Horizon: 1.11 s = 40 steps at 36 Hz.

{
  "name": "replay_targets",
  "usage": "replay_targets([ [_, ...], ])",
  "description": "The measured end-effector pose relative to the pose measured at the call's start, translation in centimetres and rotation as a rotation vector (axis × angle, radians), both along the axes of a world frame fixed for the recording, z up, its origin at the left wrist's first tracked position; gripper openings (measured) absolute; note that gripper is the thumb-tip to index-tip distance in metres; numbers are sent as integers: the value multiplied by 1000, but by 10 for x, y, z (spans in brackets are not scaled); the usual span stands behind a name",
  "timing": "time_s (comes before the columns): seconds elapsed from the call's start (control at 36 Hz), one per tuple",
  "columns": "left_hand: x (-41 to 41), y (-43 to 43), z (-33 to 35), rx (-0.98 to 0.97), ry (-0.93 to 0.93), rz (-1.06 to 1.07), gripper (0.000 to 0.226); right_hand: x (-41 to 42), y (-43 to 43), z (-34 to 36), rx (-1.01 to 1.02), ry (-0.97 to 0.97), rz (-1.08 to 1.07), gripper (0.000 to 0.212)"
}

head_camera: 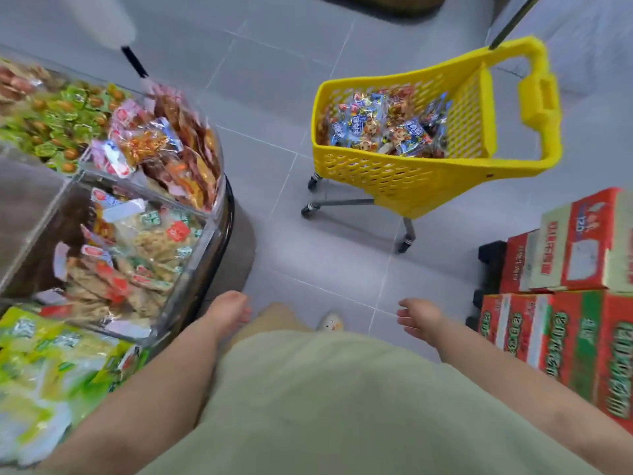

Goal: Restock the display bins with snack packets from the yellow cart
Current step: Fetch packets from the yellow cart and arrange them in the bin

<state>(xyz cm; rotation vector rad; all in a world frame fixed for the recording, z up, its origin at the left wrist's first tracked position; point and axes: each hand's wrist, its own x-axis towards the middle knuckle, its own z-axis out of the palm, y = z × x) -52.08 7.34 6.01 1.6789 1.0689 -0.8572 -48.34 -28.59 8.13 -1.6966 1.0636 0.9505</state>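
The person stands on a grey tiled floor (274, 97) and looks down past a pale green shirt (325, 406). Both arms hang forward. The left hand (227, 311) is loosely curled and holds nothing; it hangs just beside the rounded outer wall of the display bins (197, 255). The right hand (419, 318) is also bare, its fingers relaxed and slightly apart, low over the floor and near a stack of red and green cartons (575, 337). The yellow cart (404, 176) stands ahead and a little to the right, well apart from both hands, with its handle (539, 97) on the far right side and its wheels (404, 241) on the tiles. Snack packets (383, 126) in blue, red and clear wrappers lie heaped in the bottom of its basket. The bins run along the left side as clear-walled compartments: green packets (65, 114) at the far end, orange-brown packets (171, 142) piled high in the next one, pale packets with red and green labels (137, 255) in the compartment nearest the left hand, and yellow-green bags (44, 365) at the lower left edge. The cartons rest on a black pallet (491, 265) at the right. Bare floor lies between the person and the cart, between the bins on one side and the cartons on the other. The tip of a light shoe (329, 322) shows between the hands. The picture is blurred, so print on the packets cannot be read.
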Motion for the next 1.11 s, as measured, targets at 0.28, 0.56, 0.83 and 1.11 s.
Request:
replay_targets([
  [0.28,102,-8,-2,37,47,-169,17,36,6,-17,92,94,-130,8],
  [0.56,266,5,9,5,24,-320,31,170,18,-5,29,36,-131,5],
  [0.83,382,9,8,49,-8,-467,15,267,49,3,77,-6,-173,14],
  [1.11,445,-31,-17,40,91,-350,10,394,42,2,151,-28,-88,11],
])
